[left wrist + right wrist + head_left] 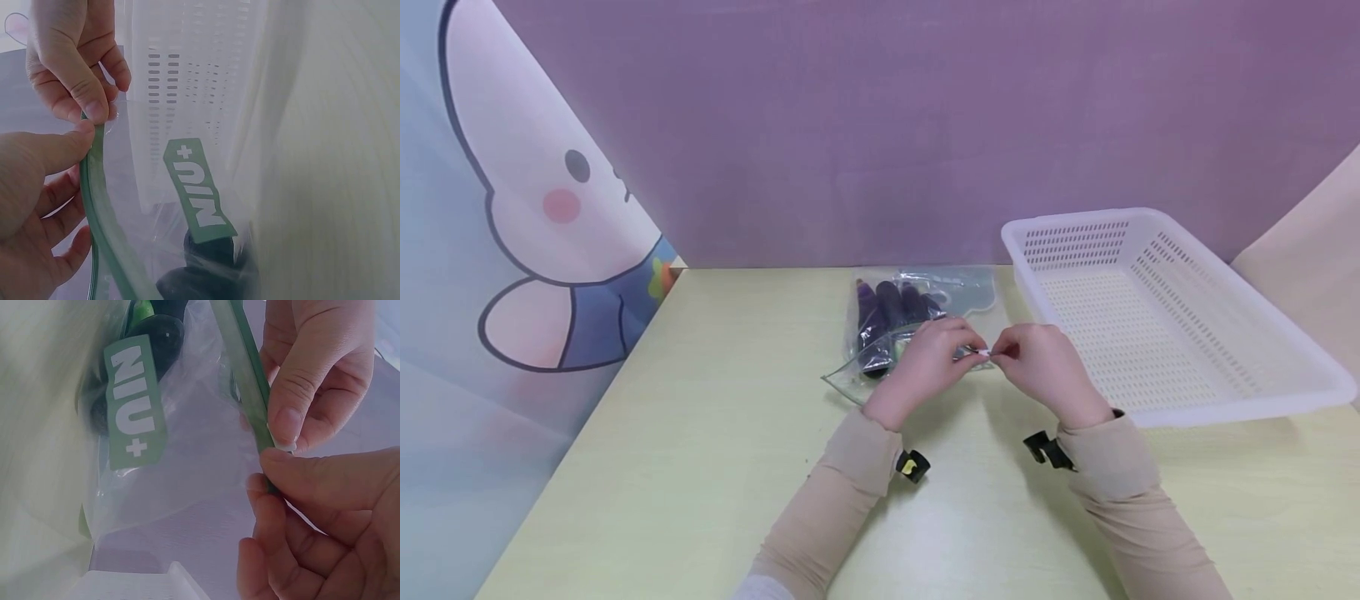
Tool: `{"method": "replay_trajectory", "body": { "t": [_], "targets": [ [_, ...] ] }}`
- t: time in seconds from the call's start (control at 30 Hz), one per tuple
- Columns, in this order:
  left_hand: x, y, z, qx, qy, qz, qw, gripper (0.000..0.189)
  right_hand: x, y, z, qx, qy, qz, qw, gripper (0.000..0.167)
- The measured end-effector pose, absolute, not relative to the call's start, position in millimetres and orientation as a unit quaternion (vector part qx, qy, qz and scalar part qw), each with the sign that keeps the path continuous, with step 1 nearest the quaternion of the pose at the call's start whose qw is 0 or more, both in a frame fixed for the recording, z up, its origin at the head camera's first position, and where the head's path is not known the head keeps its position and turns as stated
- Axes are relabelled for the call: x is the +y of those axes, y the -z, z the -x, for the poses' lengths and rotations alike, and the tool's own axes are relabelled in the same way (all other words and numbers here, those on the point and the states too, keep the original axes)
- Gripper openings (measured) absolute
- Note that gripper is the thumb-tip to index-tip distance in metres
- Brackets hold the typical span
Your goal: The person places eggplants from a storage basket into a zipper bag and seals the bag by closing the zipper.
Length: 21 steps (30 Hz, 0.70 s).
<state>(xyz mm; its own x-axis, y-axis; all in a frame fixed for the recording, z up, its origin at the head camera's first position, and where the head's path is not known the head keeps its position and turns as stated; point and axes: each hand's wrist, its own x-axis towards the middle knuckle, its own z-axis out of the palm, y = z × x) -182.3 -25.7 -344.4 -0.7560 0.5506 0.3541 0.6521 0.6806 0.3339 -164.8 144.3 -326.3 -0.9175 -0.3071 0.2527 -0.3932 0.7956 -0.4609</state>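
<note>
My left hand (931,358) and right hand (1037,362) meet over the table, thumbs and fingertips pinching one end of the green zip strip (99,187) of a clear zip bag (194,444). The two thumbs sit close to each other on the strip, the right hand at its end. A green label with white letters (199,190) is on the bag's side. Glossy dark rounded things (164,347) and a bright green bit (143,309) show through the plastic. Behind the hands in the head view, several dark purple eggplants (870,317) lie in clear plastic.
A white slotted plastic basket (1157,333) stands on the right of the pale wooden table (715,450). A purple backdrop (865,133) rises behind the table's far edge. A cloth with a cartoon figure (550,208) hangs at the left.
</note>
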Motion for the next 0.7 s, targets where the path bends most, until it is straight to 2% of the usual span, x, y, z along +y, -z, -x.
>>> {"method": "replay_trajectory", "body": {
  "t": [0.7],
  "targets": [
    [-28.5,345.4,184.3,-0.908,0.228,0.337,0.105,0.017,144.9,322.7,163.2,-0.942,-0.27,-0.188,0.072,0.005]
  ]
}}
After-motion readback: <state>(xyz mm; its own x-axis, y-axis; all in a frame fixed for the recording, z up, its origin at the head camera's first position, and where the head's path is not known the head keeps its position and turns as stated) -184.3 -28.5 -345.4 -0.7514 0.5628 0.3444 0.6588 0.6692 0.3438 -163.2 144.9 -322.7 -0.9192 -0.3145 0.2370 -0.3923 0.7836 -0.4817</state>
